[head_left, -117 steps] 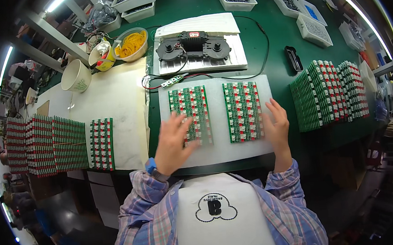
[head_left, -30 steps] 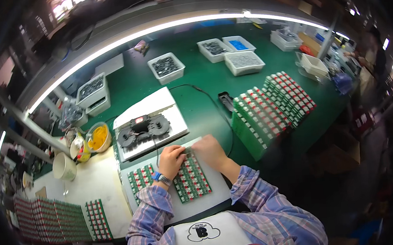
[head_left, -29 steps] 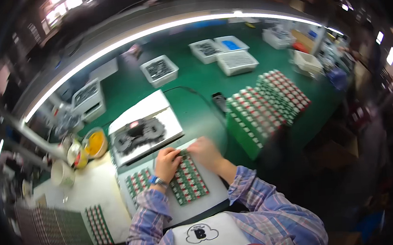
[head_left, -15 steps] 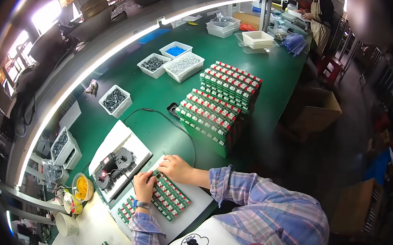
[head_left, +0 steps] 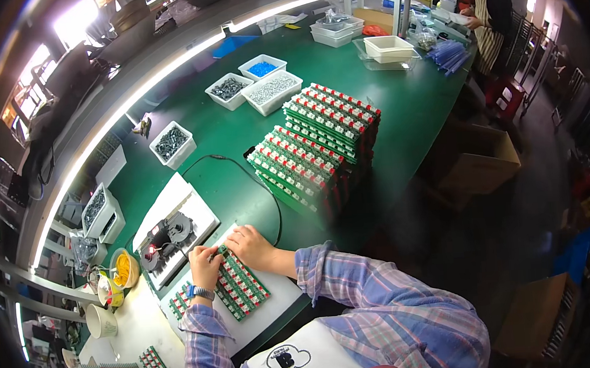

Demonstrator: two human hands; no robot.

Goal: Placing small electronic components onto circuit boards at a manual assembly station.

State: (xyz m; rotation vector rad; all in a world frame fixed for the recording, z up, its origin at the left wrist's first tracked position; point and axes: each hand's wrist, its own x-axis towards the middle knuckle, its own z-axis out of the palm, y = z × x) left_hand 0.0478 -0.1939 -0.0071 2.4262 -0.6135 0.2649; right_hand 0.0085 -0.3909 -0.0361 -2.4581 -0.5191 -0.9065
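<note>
Two hands in head view, close together at far end of green circuit panel (head_left: 242,283), which lies on white mat (head_left: 280,289). Left hand (head_left: 205,267) bends fingers at panel's edge; right hand (head_left: 250,247) lies beside it; whether either grips, I cannot tell. Step in hand, I judge: fingerwork at that edge. Next move likely calls for steady panel, light fingertips. Hidden: contact points under fingers; second panel (head_left: 179,300), partly behind watchband (head_left: 201,292). Board stack (head_left: 303,159) blurs along lower side.
</note>
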